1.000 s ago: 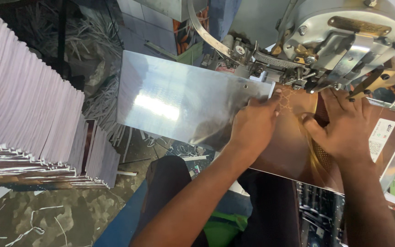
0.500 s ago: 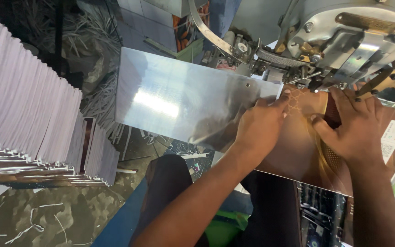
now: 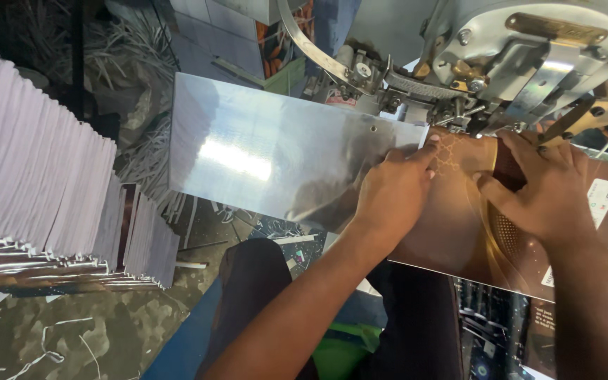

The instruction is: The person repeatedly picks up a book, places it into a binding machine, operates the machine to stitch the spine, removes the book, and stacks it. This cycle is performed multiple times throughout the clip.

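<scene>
A glossy brown printed booklet cover [image 3: 459, 225] lies folded over the machine's shiny metal saddle plate [image 3: 262, 155], under the grey stitching head [image 3: 529, 49]. My left hand [image 3: 395, 193] presses flat on the cover's left part, fingertips at its top edge beside the plate. My right hand [image 3: 543, 190] presses on the cover's right part, fingers spread just below the head's metal parts. Neither hand grips the cover; both rest on it.
A tall stack of white-edged booklets [image 3: 29, 176] leans at the left. Paper trimmings [image 3: 51, 338] litter the dark floor below. My knees in dark trousers [image 3: 262, 295] sit under the plate. More printed sheets [image 3: 501, 324] hang lower right.
Both hands and the brown cover have shifted slightly right along the plate, staying pressed under the stitching head.
</scene>
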